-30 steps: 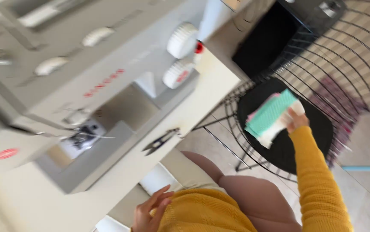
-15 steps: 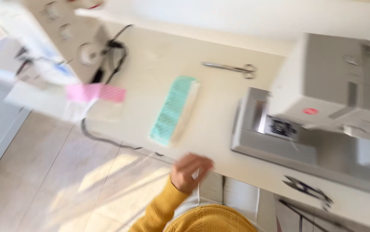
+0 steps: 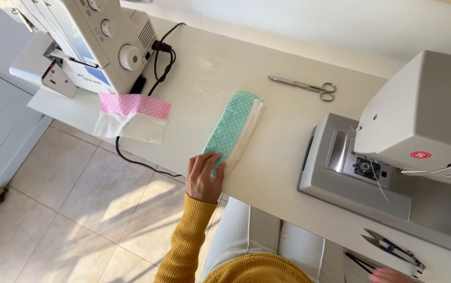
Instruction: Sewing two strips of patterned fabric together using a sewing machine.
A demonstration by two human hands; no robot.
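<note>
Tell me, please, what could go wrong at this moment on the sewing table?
The left hand presses the green dotted fabric stack near the table edge; the stack might slide off. The pink dotted piece already overhangs that edge and could fall. The right hand reaches near pointed thread snips.

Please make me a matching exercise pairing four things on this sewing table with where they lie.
Things:
1. mint dotted fabric stack
2. pink dotted fabric piece
3. scissors
4. thread snips

Places:
A. far side of the table
B. under the left hand
C. hanging over the table edge, beside the overlock machine
D. front of the sewing machine

Pairs: 1-B, 2-C, 3-A, 4-D
</note>
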